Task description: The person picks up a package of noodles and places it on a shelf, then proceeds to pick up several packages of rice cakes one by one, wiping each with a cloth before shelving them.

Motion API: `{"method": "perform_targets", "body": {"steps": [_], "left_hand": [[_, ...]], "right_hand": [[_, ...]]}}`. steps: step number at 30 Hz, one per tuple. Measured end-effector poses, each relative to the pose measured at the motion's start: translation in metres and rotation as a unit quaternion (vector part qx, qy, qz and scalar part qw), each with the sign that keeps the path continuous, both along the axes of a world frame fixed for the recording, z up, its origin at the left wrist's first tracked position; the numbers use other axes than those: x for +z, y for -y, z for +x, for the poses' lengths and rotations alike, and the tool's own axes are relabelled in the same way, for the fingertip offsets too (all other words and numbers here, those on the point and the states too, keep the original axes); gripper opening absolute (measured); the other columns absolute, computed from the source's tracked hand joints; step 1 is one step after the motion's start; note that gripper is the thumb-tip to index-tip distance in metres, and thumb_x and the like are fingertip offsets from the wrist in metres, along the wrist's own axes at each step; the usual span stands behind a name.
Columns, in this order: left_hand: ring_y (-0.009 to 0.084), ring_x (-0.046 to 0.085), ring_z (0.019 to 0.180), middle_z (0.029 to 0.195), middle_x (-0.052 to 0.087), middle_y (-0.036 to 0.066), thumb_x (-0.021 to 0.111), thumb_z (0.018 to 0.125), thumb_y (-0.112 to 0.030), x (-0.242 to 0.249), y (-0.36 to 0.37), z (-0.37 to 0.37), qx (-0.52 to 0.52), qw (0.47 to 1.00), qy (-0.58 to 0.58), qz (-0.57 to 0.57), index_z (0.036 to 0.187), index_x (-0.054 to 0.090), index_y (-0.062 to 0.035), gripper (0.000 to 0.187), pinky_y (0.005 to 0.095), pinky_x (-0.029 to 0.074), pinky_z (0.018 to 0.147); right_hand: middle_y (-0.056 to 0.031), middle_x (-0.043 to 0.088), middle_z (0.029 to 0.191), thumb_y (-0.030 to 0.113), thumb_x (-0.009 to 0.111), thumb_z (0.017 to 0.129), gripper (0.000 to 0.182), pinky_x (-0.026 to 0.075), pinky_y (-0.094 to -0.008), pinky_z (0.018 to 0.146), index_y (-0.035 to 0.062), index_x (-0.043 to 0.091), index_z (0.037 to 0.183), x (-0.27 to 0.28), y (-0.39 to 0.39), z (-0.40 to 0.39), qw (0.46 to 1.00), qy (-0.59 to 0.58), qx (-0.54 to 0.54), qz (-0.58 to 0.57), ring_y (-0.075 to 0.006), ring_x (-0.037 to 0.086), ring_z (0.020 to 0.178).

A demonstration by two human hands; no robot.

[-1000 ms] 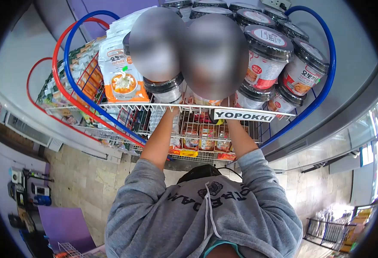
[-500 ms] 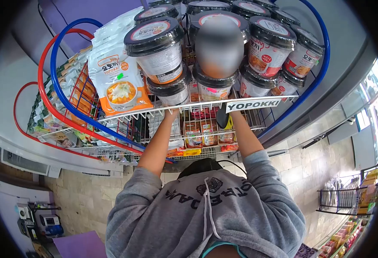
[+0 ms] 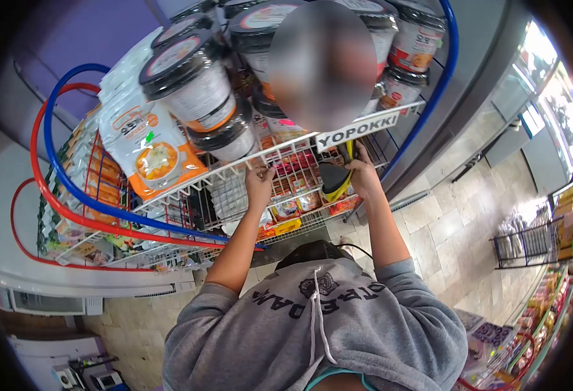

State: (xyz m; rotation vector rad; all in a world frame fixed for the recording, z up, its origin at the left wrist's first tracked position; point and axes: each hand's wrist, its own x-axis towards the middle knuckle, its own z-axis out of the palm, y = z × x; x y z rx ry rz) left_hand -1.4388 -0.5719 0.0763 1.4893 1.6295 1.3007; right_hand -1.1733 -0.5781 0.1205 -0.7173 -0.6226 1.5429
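Left hand point(image 3: 259, 186), right hand point(image 3: 365, 174) now in fuller view.

Grey sweatshirt point(image 3: 254, 345), sleeves point(image 3: 198, 309) pushed up

From the head camera I see dark block lettering point(image 3: 297, 309) across the chest, legible to me in part as "TRE DAM", with a dark crest point(image 3: 318, 285) beside it. White drawstrings point(image 3: 316, 316) run down the front. Teal edging point(image 3: 336, 373) shows at the neckline. The left hand point(image 3: 259, 188) and right hand point(image 3: 363, 173) are bare. I also make out a thin black cable point(image 3: 359, 249) near the waist.

We have room between our left hand point(image 3: 258, 187) and the black-yellow tool point(image 3: 334, 176); the rack's front rail point(image 3: 286, 146) and cups point(image 3: 195, 85) block above.
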Motion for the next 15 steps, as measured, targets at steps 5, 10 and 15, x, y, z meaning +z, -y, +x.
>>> {"method": "perform_targets", "body": {"steps": [5,10,15], "left_hand": [[0.0107,0.052,0.087,0.096,0.054,0.003,0.06,0.082,-0.007,0.031,0.027,0.082,-0.266,0.954,0.135,0.021,0.107,0.05,-0.0043,0.027,0.0257,0.042,0.077],[0.013,0.051,0.093,0.108,0.052,0.008,0.069,0.076,-0.014,0.049,0.055,0.174,-0.426,0.898,0.109,-0.018,0.117,0.043,-0.0039,0.049,0.0279,0.045,0.078],[0.0136,0.056,0.084,0.098,0.057,0.009,0.072,0.073,-0.016,0.046,0.068,0.284,-0.457,0.889,0.023,0.013,0.114,0.045,-0.001,0.051,0.0278,0.047,0.073]], "right_hand": [[-0.011,0.047,0.114,-0.007,0.063,0.072,0.071,0.04,-0.0317,0.087,0.0076,0.029,0.133,0.005,0.038,0.019,0.998,0.051,-0.005,0.023,-0.0216,0.05,0.1],[-0.0054,0.05,0.096,-0.004,0.07,0.067,0.044,0.045,-0.0273,0.069,0.0057,0.044,0.101,-0.001,0.07,0.071,0.986,0.107,-0.113,0.052,-0.0145,0.051,0.086],[-0.0013,0.056,0.085,-0.001,0.069,0.071,0.027,0.046,-0.024,0.066,0.0034,0.053,0.093,0.007,0.119,0.168,0.976,0.092,-0.197,0.027,-0.0095,0.055,0.076]]}}
